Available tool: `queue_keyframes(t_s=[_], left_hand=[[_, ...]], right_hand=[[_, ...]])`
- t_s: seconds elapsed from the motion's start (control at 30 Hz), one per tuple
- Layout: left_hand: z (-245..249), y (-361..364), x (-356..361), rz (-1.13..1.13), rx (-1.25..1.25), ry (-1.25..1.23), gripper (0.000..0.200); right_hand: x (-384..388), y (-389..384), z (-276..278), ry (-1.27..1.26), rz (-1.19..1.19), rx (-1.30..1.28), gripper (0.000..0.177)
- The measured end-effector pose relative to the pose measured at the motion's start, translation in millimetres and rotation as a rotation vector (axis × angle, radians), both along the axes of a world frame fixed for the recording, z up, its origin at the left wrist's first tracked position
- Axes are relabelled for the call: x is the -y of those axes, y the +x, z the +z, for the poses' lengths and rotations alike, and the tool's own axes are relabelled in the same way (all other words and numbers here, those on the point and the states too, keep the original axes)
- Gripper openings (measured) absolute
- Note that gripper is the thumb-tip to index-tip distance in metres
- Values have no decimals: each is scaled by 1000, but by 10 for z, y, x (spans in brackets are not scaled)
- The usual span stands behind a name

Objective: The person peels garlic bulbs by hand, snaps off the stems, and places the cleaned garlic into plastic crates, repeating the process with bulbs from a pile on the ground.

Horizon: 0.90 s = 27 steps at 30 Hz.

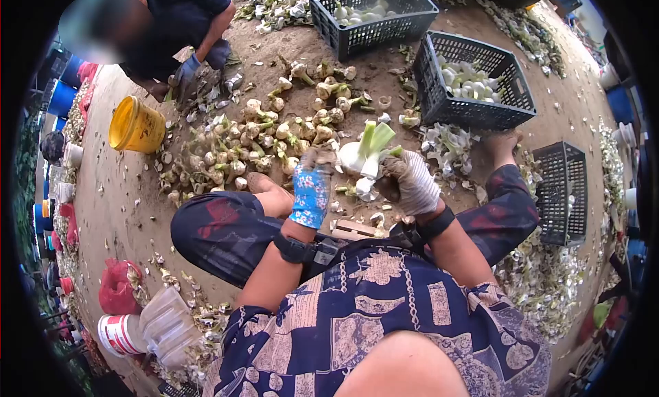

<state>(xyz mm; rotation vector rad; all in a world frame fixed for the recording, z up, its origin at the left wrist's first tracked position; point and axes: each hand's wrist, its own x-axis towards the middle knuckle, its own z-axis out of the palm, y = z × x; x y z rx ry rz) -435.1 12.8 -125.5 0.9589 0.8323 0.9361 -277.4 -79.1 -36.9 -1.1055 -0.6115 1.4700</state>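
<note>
In front of my crossed legs, my left hand (314,184), in a blue flowered glove with a dirty palm, is closed at the left side of a white bulb (351,156) with cut green stalks. My right hand (410,180), in a striped white glove, has its fingers curled at the bulb's right side, by peeled skin and stalk. A smaller bulb (364,187) hangs or lies just below, between the hands. Many unpeeled garlic bulbs (281,130) lie on the ground beyond my left hand. The fingertips of both hands are partly hidden.
Black crates of peeled bulbs stand ahead (374,33) and at the right front (473,112); another crate (561,194) is at the far right. A yellow bucket (137,126) stands at left, near a crouching person (175,26) in dark clothes. Peeled skins (449,150) litter the ground.
</note>
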Motion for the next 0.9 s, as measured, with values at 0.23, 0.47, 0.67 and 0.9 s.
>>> queue_keyframes(t_s=[0.23, 0.47, 0.67, 0.9], left_hand=[[166, 69, -15, -364, 734, -355, 28], [331, -65, 57, -367, 250, -97, 29], [608, -251, -103, -405, 789, -305, 24], [217, -88, -325, -391, 761, -386, 22]], right_hand=[[-53, 72, -24, -50, 351, 335, 23], [4, 264, -159, 524, -263, 159, 27], [211, 1160, -366, 83, -129, -226, 21], [6, 391, 136, 228, 161, 1359, 59]])
